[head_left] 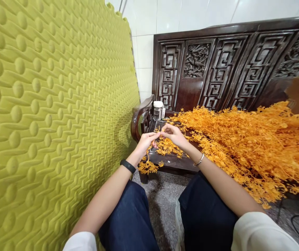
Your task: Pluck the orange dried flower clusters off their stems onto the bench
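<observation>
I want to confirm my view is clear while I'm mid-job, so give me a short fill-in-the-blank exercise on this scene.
1. The smooth, flat band on the wrist of the bare left hand is coloured ____.
2. A slim silver metal bangle circles the ____ wrist.
3. The clear cylindrical jar has a lid coloured ____.
4. In the picture, the jar stands to the ____ of the large bushy heap of orange sprigs.

Missing words: black; right; white; left.

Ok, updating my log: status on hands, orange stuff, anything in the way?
Left hand and right hand together, pinching orange sprig. Heap to the right. Jar beyond hands, not obstructing.
</observation>
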A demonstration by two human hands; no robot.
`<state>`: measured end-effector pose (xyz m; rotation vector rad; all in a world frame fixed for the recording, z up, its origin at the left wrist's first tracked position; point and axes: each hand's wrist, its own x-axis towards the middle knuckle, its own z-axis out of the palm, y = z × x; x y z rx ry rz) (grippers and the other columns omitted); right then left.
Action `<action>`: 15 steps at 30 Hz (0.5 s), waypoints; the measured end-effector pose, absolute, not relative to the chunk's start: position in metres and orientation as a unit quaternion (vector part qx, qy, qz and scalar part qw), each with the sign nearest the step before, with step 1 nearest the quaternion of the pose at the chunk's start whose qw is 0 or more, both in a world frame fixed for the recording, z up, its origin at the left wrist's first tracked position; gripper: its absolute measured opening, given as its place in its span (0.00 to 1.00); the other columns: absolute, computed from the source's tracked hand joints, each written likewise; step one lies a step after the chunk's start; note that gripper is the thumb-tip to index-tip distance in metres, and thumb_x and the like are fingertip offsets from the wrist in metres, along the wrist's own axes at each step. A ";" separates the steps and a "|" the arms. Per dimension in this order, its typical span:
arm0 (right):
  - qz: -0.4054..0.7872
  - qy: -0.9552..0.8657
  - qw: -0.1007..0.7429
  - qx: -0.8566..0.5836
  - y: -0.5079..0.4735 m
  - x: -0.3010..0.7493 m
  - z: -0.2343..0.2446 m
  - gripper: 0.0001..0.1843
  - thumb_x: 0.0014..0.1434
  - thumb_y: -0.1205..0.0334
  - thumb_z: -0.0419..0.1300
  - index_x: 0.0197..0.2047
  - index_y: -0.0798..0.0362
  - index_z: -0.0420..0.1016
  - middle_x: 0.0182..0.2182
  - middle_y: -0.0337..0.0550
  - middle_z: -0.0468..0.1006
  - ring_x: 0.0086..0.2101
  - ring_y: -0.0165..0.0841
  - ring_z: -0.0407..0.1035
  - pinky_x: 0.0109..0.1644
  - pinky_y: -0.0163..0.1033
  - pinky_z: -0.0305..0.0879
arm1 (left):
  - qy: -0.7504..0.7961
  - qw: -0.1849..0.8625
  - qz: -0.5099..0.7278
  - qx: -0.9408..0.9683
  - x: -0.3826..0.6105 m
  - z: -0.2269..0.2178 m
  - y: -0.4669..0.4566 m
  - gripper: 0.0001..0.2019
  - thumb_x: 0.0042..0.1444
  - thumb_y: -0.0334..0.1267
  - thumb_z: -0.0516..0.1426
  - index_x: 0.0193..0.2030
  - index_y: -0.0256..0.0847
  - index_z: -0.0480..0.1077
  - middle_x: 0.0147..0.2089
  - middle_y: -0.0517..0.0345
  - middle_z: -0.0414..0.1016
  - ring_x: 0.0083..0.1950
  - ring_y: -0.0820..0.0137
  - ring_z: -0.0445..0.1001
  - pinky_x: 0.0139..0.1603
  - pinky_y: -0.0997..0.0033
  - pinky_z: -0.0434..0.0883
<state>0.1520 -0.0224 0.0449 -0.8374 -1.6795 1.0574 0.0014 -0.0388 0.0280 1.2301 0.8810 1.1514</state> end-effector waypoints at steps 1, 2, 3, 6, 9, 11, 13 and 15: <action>0.433 -0.678 0.481 -0.349 -0.022 0.150 0.044 0.17 0.42 0.51 0.66 0.24 0.53 0.64 0.19 0.34 0.68 0.23 0.26 0.64 0.29 0.34 0.64 | 0.381 0.567 0.511 0.522 0.005 0.029 -0.040 0.14 0.44 0.47 0.63 0.26 0.36 0.73 0.11 0.67 0.58 0.14 0.78 0.60 0.20 0.75 0.64; 0.434 -0.668 0.486 -0.358 -0.021 0.148 0.043 0.17 0.42 0.52 0.66 0.24 0.53 0.64 0.18 0.33 0.67 0.22 0.25 0.63 0.28 0.33 0.63 | 0.388 0.549 0.531 0.516 0.008 0.030 -0.040 0.13 0.45 0.45 0.63 0.25 0.36 0.72 0.11 0.67 0.59 0.14 0.79 0.59 0.19 0.76 0.63; 0.436 -0.658 0.491 -0.370 -0.018 0.148 0.042 0.15 0.43 0.54 0.66 0.23 0.53 0.64 0.17 0.33 0.67 0.21 0.25 0.63 0.28 0.33 0.63 | 0.396 0.528 0.548 0.514 0.012 0.032 -0.041 0.12 0.45 0.44 0.62 0.23 0.36 0.71 0.11 0.67 0.59 0.13 0.79 0.59 0.18 0.76 0.62; 0.417 -0.596 0.532 -0.432 -0.002 0.158 0.039 0.10 0.46 0.62 0.63 0.23 0.54 0.64 0.18 0.34 0.67 0.20 0.24 0.62 0.26 0.32 0.62 | 0.428 0.428 0.597 0.526 0.017 0.038 -0.045 0.13 0.48 0.41 0.61 0.19 0.37 0.66 0.10 0.68 0.58 0.12 0.79 0.58 0.16 0.77 0.57; 0.352 -0.471 0.624 -0.515 0.025 0.192 0.034 0.08 0.46 0.70 0.59 0.23 0.54 0.62 0.21 0.36 0.68 0.21 0.24 0.63 0.26 0.31 0.61 | 0.424 0.344 0.649 0.529 0.010 0.045 -0.048 0.13 0.50 0.41 0.59 0.20 0.38 0.65 0.12 0.68 0.58 0.13 0.80 0.59 0.17 0.79 0.57; 0.333 -0.425 0.652 -0.533 0.041 0.219 0.028 0.08 0.46 0.70 0.59 0.24 0.53 0.61 0.21 0.35 0.69 0.22 0.24 0.64 0.28 0.32 0.64 | 0.398 0.365 0.660 0.522 0.000 0.047 -0.048 0.12 0.50 0.42 0.59 0.23 0.37 0.68 0.13 0.67 0.60 0.15 0.80 0.60 0.19 0.79 0.60; 0.339 -0.428 0.639 -0.541 0.051 0.238 0.020 0.10 0.44 0.70 0.61 0.27 0.53 0.62 0.20 0.35 0.69 0.22 0.26 0.65 0.29 0.34 0.65 | 0.383 0.413 0.651 0.510 -0.010 0.046 -0.045 0.12 0.49 0.44 0.60 0.26 0.36 0.70 0.15 0.65 0.63 0.17 0.79 0.62 0.22 0.78 0.64; 0.348 -0.447 0.616 -0.547 0.055 0.246 0.012 0.13 0.40 0.69 0.65 0.27 0.54 0.64 0.19 0.35 0.69 0.23 0.28 0.65 0.31 0.36 0.66 | 0.383 0.446 0.637 0.498 -0.017 0.043 -0.043 0.12 0.48 0.44 0.60 0.28 0.34 0.71 0.19 0.62 0.67 0.20 0.79 0.65 0.25 0.77 0.67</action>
